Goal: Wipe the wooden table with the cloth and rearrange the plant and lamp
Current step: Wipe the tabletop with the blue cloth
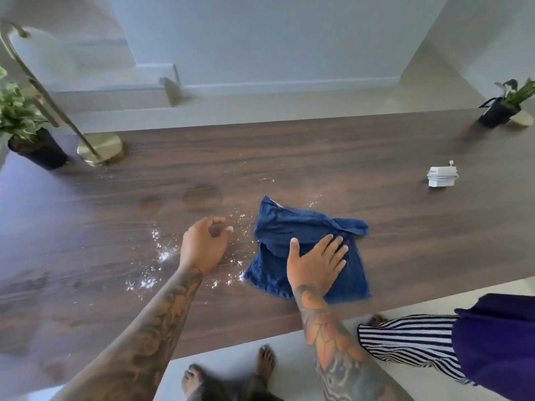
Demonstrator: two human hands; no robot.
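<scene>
Right hand (318, 263): flat, fingers spread, pressing on the cloth (307, 250).
Cloth: blue, rumpled, soft, lying near the wooden table (376, 157) front edge.
Powder (162, 256): white specks scattered just left of the cloth, around the left hand (204, 243).
Left hand: loosely curled, holding nothing.
Plant (26, 125), brass lamp (98, 147): far-left corner.

Wooden table (318, 157): blue cloth (304, 250) near-centre, white powder (162, 256) left; plant (26, 131), lamp (100, 147) far left; charger (442, 176), 2nd plant (503, 108) right.
</scene>
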